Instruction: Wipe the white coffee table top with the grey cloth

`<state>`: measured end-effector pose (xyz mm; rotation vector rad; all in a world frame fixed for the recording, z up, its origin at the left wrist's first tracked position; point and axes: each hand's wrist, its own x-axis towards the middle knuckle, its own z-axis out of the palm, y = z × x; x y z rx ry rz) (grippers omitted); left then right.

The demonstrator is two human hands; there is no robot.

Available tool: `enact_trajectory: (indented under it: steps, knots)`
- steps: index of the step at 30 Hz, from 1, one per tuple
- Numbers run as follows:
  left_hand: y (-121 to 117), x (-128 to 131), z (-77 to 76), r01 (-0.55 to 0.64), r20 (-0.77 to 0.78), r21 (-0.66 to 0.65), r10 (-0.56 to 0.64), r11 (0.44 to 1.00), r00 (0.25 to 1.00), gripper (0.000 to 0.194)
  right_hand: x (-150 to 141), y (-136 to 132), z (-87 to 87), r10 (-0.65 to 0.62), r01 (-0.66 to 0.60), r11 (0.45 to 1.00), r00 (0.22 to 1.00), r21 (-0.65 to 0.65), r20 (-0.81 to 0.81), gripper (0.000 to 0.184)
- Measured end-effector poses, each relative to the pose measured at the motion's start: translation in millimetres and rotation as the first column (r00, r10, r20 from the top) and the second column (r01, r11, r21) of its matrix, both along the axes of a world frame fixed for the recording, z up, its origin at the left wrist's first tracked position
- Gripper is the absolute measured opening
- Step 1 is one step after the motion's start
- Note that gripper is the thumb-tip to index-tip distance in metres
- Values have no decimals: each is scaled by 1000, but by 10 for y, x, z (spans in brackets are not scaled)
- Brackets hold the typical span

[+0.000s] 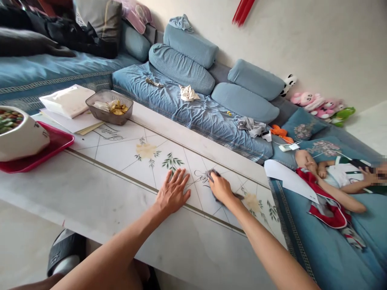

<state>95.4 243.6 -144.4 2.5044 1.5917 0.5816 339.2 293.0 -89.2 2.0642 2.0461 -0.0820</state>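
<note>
Under my right hand is a dark grey cloth, gripped and pressed against the tabletop. Part of the cloth shows at the fingertips and below the palm; the rest is hidden. My left hand lies flat with fingers spread on the same coffee table, left of the cloth and touching nothing else. The table has a white marbled top with a printed band of leaves, pale yellow flowers and script letters. A green leaf print shows just beyond my left fingertips.
At the table's left end stand a white planter on a red tray, a grey plastic basket with yellowish pieces, and a white packet on papers. A blue sofa runs behind, with scattered clothes. Another person lies at the right.
</note>
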Motion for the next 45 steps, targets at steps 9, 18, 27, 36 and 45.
enact_trajectory:
  steps: [9,18,27,36,45]
  knots:
    - [21,0,-24,10,-6,9,-9,1000,1000,64,32,1040,163,-117,113,991,992,76,45,39]
    - [7,9,-73,13,28,24,-14,1000,1000,63,45,-157,-76,16,-16,1000,1000,-19,16,28]
    - [22,5,-26,16,20,19,-16,1000,1000,63,-171,1086,292,-122,120,991,992,56,43,43]
    - [60,-11,-100,-153,125,49,146,987,981,56,-759,-431,61,250,-257,962,965,-94,-74,24]
    - [70,-12,-119,-119,7,121,119,986,993,53,-934,800,279,70,-70,998,998,-2,-2,40]
